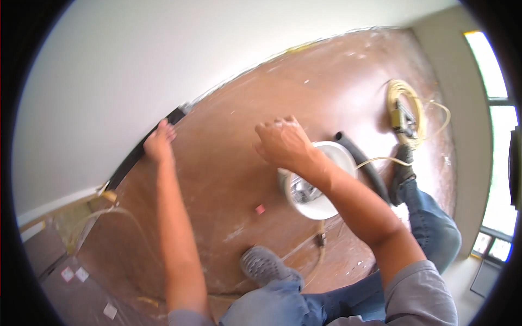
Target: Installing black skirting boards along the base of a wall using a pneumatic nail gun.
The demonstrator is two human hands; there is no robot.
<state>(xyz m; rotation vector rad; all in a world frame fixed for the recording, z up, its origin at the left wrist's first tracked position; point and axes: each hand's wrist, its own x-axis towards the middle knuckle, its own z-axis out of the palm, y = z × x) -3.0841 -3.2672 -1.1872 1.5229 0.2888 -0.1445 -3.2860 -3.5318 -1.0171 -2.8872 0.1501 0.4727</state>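
A long black strip, perhaps wall base, stands along the foot of the white wall at the left. My left hand is at this strip, near its far end, with fingers curled against it. Out over the floor, my right hand is closed in a fist, knuckles up; whatever it may hold is hidden. Below its wrist is a white bucket, partly covered by my forearm, with grey metallic-looking contents. A rolled black length lies right of the bucket.
A coiled yellowish hose with a tool or fitting lies at the right near my foot. Another hose with a coupling runs below the bucket. A small red piece lies on the brown floor. Plastic-covered items are at lower left.
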